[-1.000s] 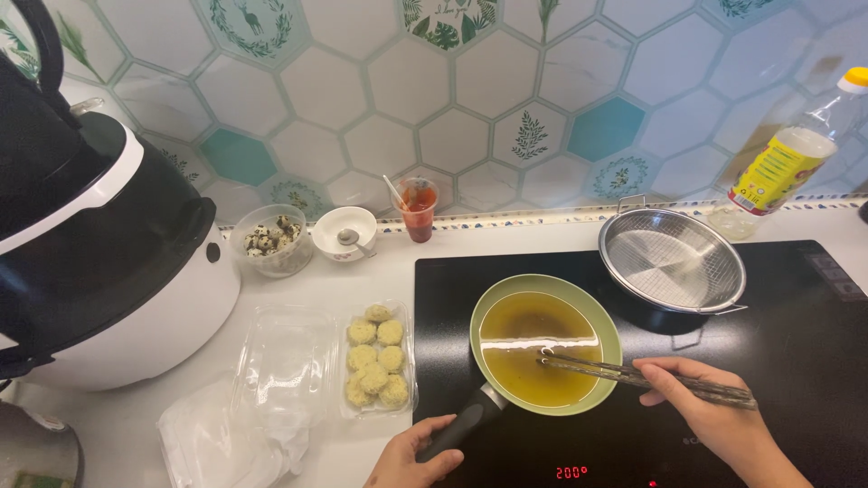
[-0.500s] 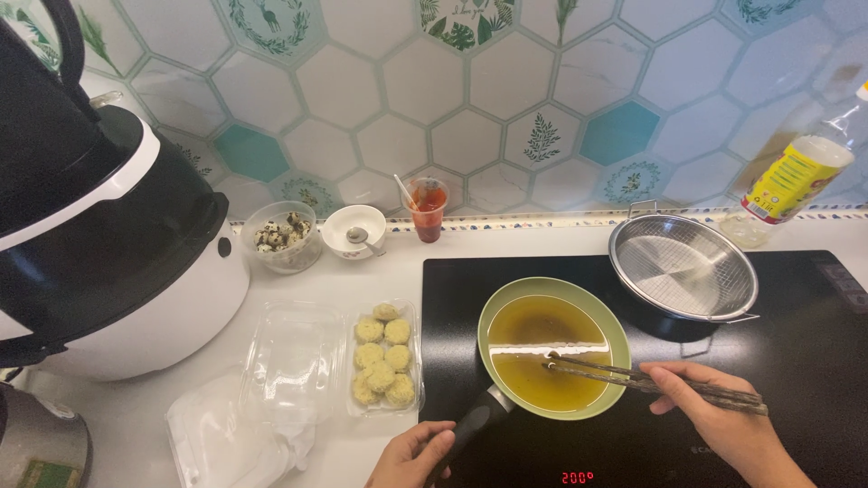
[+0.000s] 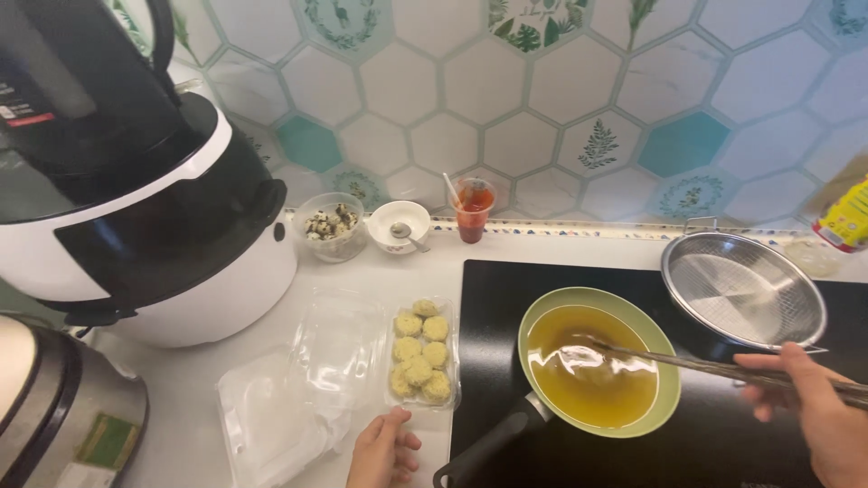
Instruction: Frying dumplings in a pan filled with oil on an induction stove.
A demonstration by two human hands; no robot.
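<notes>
A green frying pan [image 3: 671, 361] filled with golden oil sits on the black induction hob [image 3: 488, 298]. My right hand [image 3: 818, 416] holds long chopsticks [image 3: 687, 361] whose tips dip into the oil. My left hand [image 3: 382, 449] rests empty at the counter's front edge, just below a clear plastic tray [image 3: 421, 351] of several breaded patties and left of the pan's black handle [image 3: 488, 443].
A metal strainer [image 3: 743, 287] sits on a pot at the hob's right. A large black-and-white appliance [image 3: 136, 181] fills the left, with a steel container [image 3: 63, 407] below it. Small bowls [image 3: 330, 226], a red sauce cup [image 3: 472, 208], an oil bottle [image 3: 845, 217] and a plastic bag [image 3: 271, 407] lie about.
My left hand has let go of the pan handle and moved left toward the patty tray. The view has shifted closer and leftward.
</notes>
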